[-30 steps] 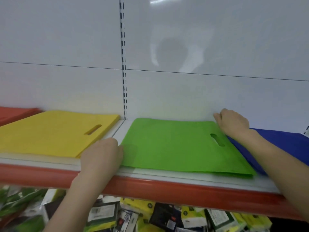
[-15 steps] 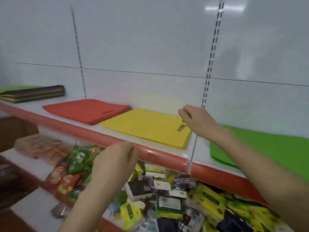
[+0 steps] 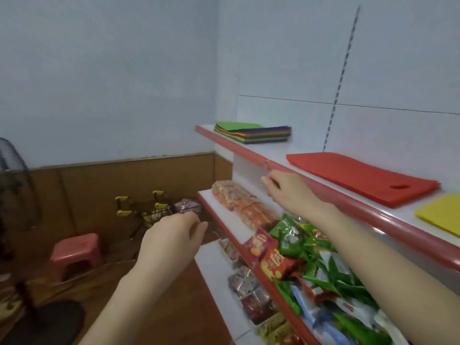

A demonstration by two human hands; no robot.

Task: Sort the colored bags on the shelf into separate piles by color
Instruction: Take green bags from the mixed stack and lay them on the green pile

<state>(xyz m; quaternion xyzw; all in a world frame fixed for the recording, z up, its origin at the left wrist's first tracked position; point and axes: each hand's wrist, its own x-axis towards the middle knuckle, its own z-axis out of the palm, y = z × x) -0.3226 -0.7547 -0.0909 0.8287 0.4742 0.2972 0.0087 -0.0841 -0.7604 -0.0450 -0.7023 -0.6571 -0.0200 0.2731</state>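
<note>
A mixed stack of colored bags (image 3: 256, 133), green on top, lies at the far left end of the top shelf (image 3: 249, 151). A red bag pile (image 3: 358, 178) lies flat further right, and the corner of a yellow bag pile (image 3: 441, 215) shows at the right edge. My right hand (image 3: 286, 189) hovers in front of the shelf's red edge, fingers loosely curled, holding nothing. My left hand (image 3: 171, 235) hangs in the air lower and to the left, fingers relaxed and empty. The green and blue piles are out of view.
Lower shelves (image 3: 249, 232) hold snack packets in orange, red and green. A pink stool (image 3: 74, 250), a fan (image 3: 15, 185) and a wire rack with yellow handles (image 3: 149, 207) stand on the wooden floor at the left.
My view has swung left from the green bag past the yellow one to the shelf's left end. Both hands left the green bag and moved left, empty.
</note>
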